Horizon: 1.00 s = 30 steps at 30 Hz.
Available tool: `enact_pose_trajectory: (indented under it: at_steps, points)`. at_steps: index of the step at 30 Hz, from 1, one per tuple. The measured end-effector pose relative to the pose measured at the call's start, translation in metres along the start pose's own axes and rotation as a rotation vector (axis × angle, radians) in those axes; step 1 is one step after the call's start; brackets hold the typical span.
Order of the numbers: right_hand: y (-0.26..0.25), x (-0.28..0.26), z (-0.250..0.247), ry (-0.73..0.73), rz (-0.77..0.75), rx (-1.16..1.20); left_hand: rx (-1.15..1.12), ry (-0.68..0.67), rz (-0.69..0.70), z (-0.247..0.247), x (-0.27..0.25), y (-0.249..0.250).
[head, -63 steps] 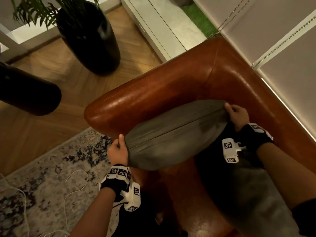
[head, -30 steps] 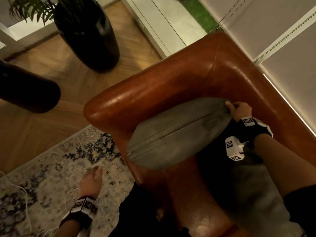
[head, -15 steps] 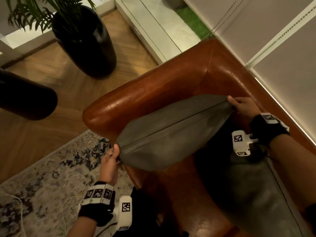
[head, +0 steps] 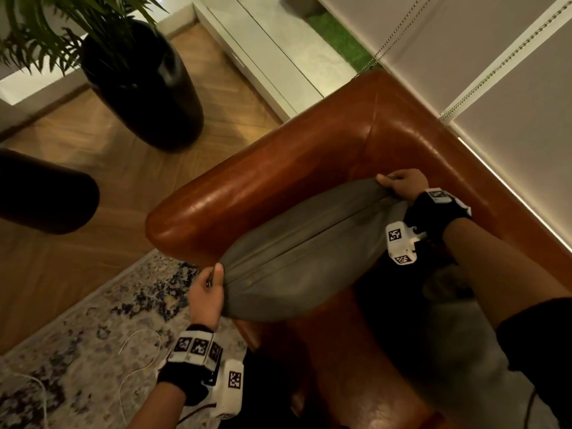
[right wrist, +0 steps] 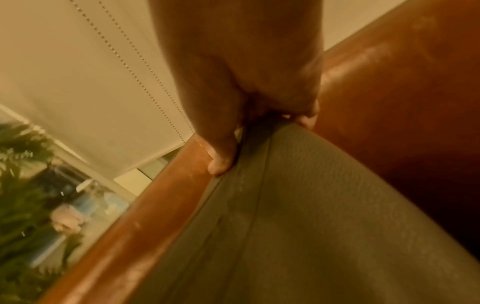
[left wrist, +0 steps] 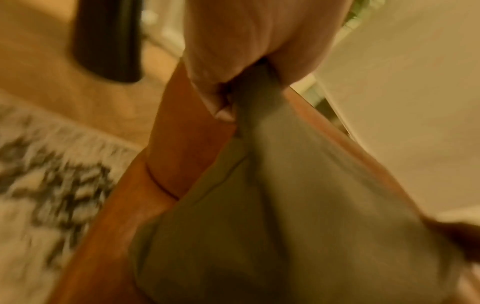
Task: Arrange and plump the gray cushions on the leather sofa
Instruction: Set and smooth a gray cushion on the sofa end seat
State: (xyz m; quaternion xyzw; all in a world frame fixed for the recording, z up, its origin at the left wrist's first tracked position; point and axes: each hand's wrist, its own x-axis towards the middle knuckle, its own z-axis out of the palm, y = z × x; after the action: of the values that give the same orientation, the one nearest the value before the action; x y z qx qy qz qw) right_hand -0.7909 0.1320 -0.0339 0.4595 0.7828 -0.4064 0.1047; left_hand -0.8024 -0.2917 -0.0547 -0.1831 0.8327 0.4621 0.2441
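A gray cushion [head: 303, 258] stands on edge along the arm of the brown leather sofa [head: 278, 168], seam upward. My left hand [head: 210, 286] grips its near corner; in the left wrist view that hand [left wrist: 249, 67] pinches the bunched gray cushion [left wrist: 298, 205]. My right hand [head: 399, 184] grips the far corner by the sofa back; in the right wrist view the right hand [right wrist: 249, 115] has thumb and fingers clamped on the cushion [right wrist: 298, 226]. A second gray cushion [head: 464, 351] lies on the seat under my right forearm, partly in shadow.
A tall black planter [head: 139, 85] with a fern stands on the wood floor left of the sofa arm. A patterned rug [head: 77, 351] with a white cable [head: 139, 351] lies near my left side. Roller blinds [head: 510, 88] with bead chains hang behind the sofa back.
My left hand had let go and dropped toward the rug; it has come back and taken the cushion's near corner again. The right hand kept its hold throughout.
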Motion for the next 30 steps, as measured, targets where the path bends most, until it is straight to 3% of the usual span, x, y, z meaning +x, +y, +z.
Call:
enact_pose_trajectory:
  at_steps: [3,6,11,16,23,27,30]
  points:
    - [-0.003,0.004,0.006,0.041,-0.035,-0.023,0.041,0.039,0.058,0.011,0.0,0.005]
    - [0.006,-0.001,0.003,-0.017,-0.062,-0.001,0.018,0.038,0.044,0.018,0.004,0.001]
    - [0.055,-0.018,-0.031,-0.306,0.115,0.093,-0.035,-0.003,0.04,0.017,0.006,-0.012]
    - [0.062,-0.022,-0.024,-0.034,-0.016,0.043,-0.008,-0.038,0.106,0.014,0.005,-0.016]
    - [0.038,-0.037,-0.013,0.007,-0.04,-0.251,0.126,-0.036,0.122,0.013,0.006,-0.03]
    - [0.044,-0.069,-0.04,0.126,-0.082,-0.182,0.177,-0.032,0.156,-0.009,0.01,-0.033]
    - [0.066,-0.103,-0.076,0.226,-0.116,-0.12,0.295,0.061,0.311,-0.025,0.008,-0.019]
